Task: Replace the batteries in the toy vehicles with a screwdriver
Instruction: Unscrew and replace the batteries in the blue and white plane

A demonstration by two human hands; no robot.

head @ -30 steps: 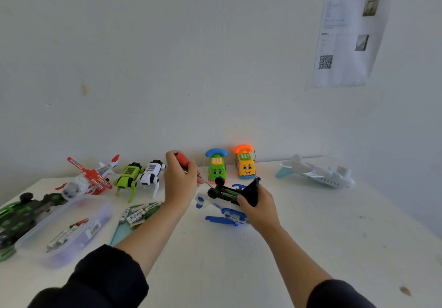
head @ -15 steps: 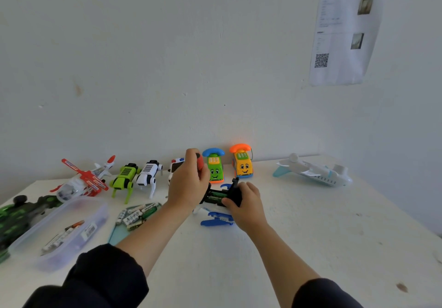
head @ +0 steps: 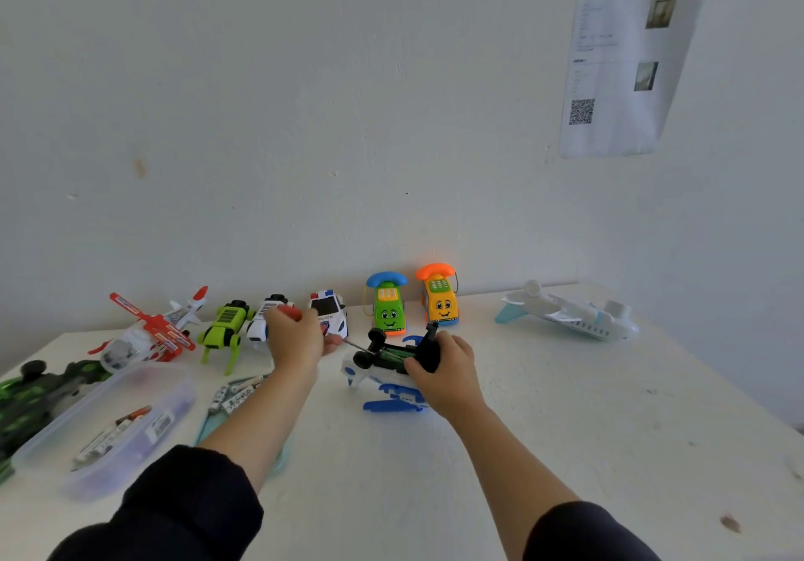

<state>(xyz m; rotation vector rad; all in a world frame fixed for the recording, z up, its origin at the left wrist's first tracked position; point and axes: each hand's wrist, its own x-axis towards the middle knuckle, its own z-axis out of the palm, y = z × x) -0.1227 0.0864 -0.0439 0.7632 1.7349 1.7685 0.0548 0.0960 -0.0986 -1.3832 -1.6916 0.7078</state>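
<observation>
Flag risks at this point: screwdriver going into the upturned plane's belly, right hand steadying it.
1. The screwdriver shaft meets the toy plane at a shallow slant; the tip could slip.
2. The right hand grips close beside where the tip works, so a slip could jab it.
3. Only the wings touch the table, so the plane may rock.

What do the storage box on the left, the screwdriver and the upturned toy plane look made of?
Storage box: translucent, slightly frosted plastic; its contents show through blurred.
Screwdriver: thin grey shaft, likely metal; red handle in the left hand looks like smooth plastic, mostly hidden.
Toy plane, steadied by the right hand: glossy white and blue moulded plastic, black wheels probably plastic or rubber.
</observation>
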